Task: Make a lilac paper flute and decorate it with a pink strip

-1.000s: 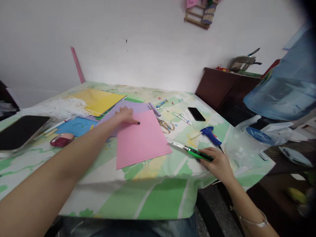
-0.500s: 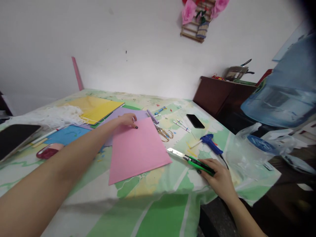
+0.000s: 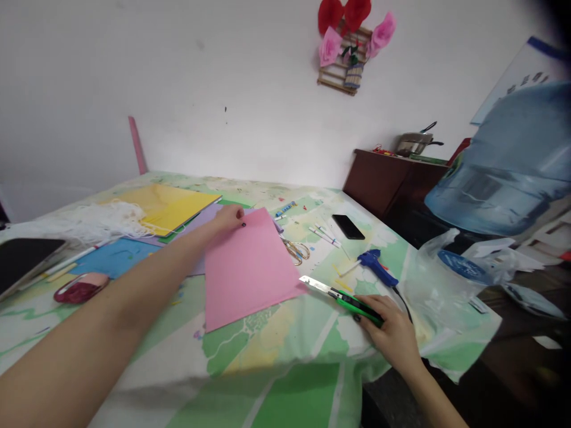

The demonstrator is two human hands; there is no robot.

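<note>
A pink paper sheet [image 3: 252, 267] lies on the table's green patterned cloth [image 3: 285, 368]. My left hand [image 3: 229, 218] reaches across the table and its fingertips pinch the sheet's far left corner. My right hand [image 3: 392, 333] rests near the table's right edge, closed around the green utility knife [image 3: 343, 295]. The knife's long blade is out and points left toward the pink sheet's right corner.
Gold scissors [image 3: 297, 249], pens [image 3: 323, 233], a black phone [image 3: 348, 226] and a blue glue gun [image 3: 377, 267] lie right of the sheet. Yellow [image 3: 167, 205], purple and blue paper [image 3: 111, 257], white string [image 3: 96, 219] and a tablet [image 3: 22, 261] sit left. A water jug [image 3: 508, 166] stands right.
My left hand has drawn the pink sheet's far corner, turning the sheet slightly on the table. My right hand with the knife stayed put. The head camera tilted upward.
</note>
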